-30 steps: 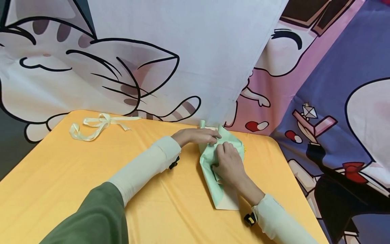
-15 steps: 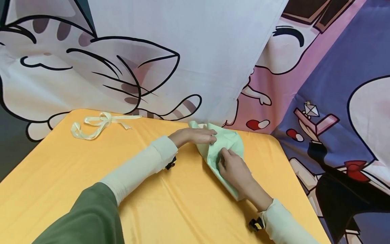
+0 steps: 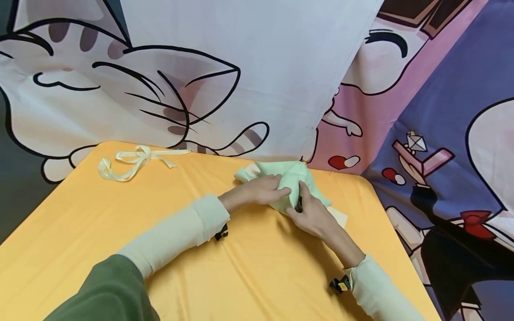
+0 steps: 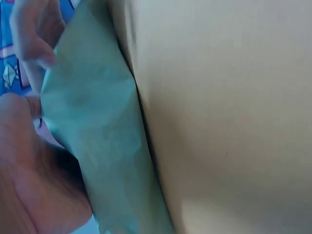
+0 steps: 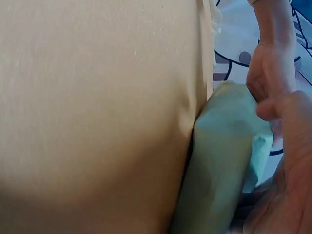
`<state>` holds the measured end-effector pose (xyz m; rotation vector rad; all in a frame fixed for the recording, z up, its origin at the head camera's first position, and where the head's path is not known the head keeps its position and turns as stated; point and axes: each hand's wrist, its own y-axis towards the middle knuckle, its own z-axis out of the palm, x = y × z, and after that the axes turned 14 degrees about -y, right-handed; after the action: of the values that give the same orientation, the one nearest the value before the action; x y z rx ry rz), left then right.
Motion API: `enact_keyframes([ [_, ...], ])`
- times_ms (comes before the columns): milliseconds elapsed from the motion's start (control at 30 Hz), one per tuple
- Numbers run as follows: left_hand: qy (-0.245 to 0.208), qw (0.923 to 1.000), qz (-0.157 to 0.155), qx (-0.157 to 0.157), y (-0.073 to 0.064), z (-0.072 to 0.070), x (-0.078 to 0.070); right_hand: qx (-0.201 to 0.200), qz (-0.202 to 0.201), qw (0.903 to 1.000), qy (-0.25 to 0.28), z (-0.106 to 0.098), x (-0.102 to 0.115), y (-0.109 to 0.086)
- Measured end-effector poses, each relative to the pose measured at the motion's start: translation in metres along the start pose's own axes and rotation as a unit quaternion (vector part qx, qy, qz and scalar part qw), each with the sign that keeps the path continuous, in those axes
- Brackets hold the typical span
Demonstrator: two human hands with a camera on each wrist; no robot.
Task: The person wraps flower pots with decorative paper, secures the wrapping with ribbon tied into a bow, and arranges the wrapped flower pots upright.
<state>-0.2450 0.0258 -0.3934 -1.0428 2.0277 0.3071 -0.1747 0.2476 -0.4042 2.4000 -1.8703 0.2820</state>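
Observation:
Mint-green wrapping paper (image 3: 295, 171), folded into a creased bundle, lies near the back of the table. A pale corner (image 3: 338, 217) of it shows at lower right, and a small yellow bit peeks out behind. What the bundle contains is hidden. From the left, my left hand (image 3: 261, 189) grips the near side between thumb and fingers. Opposite it, my right hand (image 3: 315, 218) holds the paper, thumb below and index finger above. Both wrist views show the green paper (image 4: 105, 112) standing up from the cloth, with the hands close together at its top.
A cream ribbon (image 3: 140, 158) tied in a bow lies at the table's back left. Yellow cloth (image 3: 209, 276) with soft creases covers the table. Printed cartoon hangings (image 3: 257, 80) rise right behind the back edge and along the right side.
The paper bundle has turned from lengthwise to more crosswise, its near end swinging right and away. Both hands have shifted their hold toward its near edge, and the right hand's fingers have spread around it.

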Motion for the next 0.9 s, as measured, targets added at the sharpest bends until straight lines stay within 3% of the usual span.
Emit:
enact_keyframes([
  [133,0.014,0.9995,-0.025,-0.012,-0.005,0.006,-0.004,0.006,-0.004,1.0000,-0.004,0.004,0.000,0.002],
  [233,0.053,0.9981,-0.028,-0.018,-0.007,0.007,-0.005,-0.012,-0.024,0.9995,-0.014,0.008,0.000,0.004],
  [500,0.126,0.9906,0.020,-0.050,-0.012,0.013,0.001,-0.060,-0.067,0.9936,-0.068,0.015,-0.002,0.005],
  [700,0.111,0.9893,0.019,-0.092,-0.010,0.018,0.009,-0.091,-0.086,0.9886,-0.083,0.018,-0.005,0.007],
  [900,0.107,0.9885,0.003,-0.107,-0.016,0.019,0.013,-0.097,-0.105,0.9861,-0.085,0.021,-0.002,0.011],
])
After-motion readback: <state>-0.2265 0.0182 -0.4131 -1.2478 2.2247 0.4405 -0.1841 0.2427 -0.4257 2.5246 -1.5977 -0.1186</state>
